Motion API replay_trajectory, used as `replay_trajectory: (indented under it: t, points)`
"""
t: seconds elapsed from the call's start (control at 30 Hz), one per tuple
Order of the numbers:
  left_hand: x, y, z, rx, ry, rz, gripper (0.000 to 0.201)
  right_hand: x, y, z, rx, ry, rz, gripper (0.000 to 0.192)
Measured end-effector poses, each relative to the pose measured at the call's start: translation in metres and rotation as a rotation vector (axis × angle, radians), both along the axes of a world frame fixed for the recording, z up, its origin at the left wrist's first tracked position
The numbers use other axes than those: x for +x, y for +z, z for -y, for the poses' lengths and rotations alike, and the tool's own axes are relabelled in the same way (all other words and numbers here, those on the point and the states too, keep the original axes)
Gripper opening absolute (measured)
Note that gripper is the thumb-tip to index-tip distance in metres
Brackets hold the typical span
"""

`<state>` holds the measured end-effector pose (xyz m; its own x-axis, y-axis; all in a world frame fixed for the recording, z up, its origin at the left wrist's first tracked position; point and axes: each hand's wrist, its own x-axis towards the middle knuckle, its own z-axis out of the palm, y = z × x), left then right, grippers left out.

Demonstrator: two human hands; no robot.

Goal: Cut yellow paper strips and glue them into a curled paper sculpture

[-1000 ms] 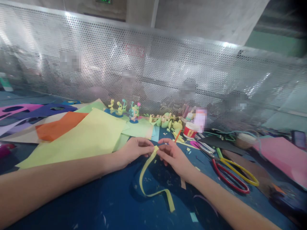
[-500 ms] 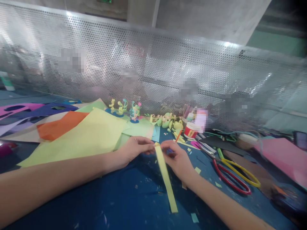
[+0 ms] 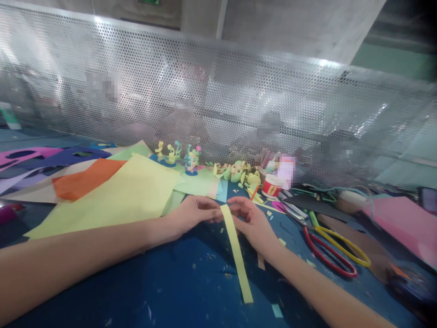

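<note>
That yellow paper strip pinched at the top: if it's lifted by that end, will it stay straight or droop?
The strip is probably floppy: it is thin and long, held only at its top between the left hand and right hand. It likely weighs almost nothing, so a nudge could slide it on the table.

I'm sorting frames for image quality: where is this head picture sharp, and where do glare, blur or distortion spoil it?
Head view: the yellow paper strip and both hands are fairly sharp; the perforated metal screen glares white and bows with lens distortion; the scissors and edges look soft; the right corners darken.
</note>
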<state>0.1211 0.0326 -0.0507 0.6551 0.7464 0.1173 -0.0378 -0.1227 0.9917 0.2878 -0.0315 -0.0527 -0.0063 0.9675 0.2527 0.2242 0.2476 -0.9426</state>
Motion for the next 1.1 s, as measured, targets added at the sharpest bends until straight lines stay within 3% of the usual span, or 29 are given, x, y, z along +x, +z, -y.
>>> replay_trajectory:
  t: [0.13,0.5,0.87,1.1]
  points:
    - [0.0007,-0.0001,-0.0001,0.007,-0.005,-0.017,0.018,0.0011,0.0003,-0.0010,-0.084,0.066,-0.001,0.024]
    - [-0.0003,0.0034,0.0039,0.006,0.005,-0.052,0.027,0.0037,-0.0006,-0.0030,-0.193,0.020,-0.084,0.029]
    - [-0.0011,0.0003,0.0020,0.075,0.013,0.008,0.017,0.0050,-0.0036,-0.0053,-0.181,0.051,-0.093,0.027]
    - [-0.0007,0.0015,0.0033,0.069,-0.011,-0.061,0.023,-0.0005,0.0043,-0.0006,-0.211,0.040,-0.079,0.022]
